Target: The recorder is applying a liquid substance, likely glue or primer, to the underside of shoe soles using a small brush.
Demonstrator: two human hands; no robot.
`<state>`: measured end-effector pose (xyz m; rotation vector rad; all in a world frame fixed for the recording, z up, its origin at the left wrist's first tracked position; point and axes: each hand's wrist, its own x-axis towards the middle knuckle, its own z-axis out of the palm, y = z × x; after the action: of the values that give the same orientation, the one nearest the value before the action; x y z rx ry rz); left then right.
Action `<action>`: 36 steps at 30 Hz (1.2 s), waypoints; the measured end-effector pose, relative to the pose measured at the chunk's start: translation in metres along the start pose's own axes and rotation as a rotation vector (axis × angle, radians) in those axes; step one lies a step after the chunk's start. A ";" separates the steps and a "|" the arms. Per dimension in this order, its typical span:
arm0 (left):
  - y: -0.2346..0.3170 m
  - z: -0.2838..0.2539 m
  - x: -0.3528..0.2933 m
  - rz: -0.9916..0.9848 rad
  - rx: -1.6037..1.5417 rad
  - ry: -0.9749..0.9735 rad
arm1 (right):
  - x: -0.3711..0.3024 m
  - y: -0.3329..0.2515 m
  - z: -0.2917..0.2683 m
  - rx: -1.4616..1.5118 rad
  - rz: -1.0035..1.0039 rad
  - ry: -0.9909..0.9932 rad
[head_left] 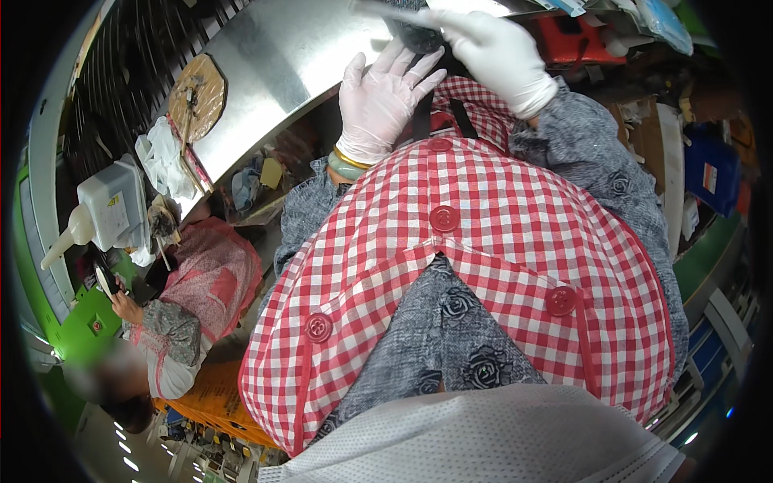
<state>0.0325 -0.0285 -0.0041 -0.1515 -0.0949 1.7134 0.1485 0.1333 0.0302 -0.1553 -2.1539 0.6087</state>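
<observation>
My left hand wears a thin white glove, with a yellow band and a pale green bangle at the wrist. Its fingers are spread out flat, their tips by a small black item at the near edge of the shiny metal table. Whether they press on that item I cannot tell. My right hand, also gloved in white, is closed around one end of a long, thin, pale tool. The tool is smeared by motion and reaches left over the black item; its kind does not show.
Many long black strips line the table's far left. A brown wrapped board, a white plastic bag and a white container are on the left. A co-worker sits beyond. At right are a red tray and a blue bin.
</observation>
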 end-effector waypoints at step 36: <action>0.025 -0.018 -0.013 -0.065 0.012 -0.208 | -0.047 -0.050 -0.025 0.381 0.783 -0.157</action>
<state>0.0123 -0.0452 -0.0255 0.0394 -0.2411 1.6602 0.2018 0.0843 0.0329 -0.7793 -2.0355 1.4996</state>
